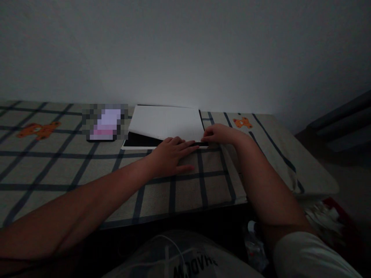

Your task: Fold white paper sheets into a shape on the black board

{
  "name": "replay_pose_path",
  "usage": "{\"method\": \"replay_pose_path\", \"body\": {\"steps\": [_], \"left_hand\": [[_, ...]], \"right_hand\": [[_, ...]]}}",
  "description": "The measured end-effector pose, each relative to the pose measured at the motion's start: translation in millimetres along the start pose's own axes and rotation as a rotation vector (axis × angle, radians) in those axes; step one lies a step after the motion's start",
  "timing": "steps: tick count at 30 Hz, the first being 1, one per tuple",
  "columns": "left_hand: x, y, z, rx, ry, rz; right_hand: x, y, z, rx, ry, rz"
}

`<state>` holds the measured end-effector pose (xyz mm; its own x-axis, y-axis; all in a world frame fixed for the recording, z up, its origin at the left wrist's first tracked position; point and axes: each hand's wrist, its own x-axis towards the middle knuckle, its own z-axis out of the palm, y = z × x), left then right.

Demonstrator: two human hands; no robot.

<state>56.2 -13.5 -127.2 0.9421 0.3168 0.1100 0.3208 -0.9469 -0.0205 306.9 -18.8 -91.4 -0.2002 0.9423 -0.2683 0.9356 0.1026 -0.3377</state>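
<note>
A white sheet (166, 121) lies over a flat black panel (142, 139) with a pale front edge, on the checked tablecloth. The sheet's front left side slants back and bares some of the black. My left hand (171, 156) is open, its fingers stretched to the right across the panel's front edge, with the thumb over the cloth. At the front right corner, my right hand (218, 134) is closed, fingertips pinched at the white sheet's corner. Just what sits between those fingertips is partly hidden.
A phone (106, 124) with a lit, blurred screen lies left of the panel. The checked tablecloth (95, 166) has orange bear figures. A pale wall (174, 50) stands behind the table. Below at the right are a clear plastic bottle (256, 251) and a red container (342, 216).
</note>
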Motion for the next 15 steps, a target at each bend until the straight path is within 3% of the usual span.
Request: {"method": "replay_pose_path", "body": {"steps": [15], "left_hand": [[1.6,-1.5,0.4,0.02,-0.016,0.015]], "right_hand": [[0.8,3.6,1.7,0.01,0.002,0.03]]}}
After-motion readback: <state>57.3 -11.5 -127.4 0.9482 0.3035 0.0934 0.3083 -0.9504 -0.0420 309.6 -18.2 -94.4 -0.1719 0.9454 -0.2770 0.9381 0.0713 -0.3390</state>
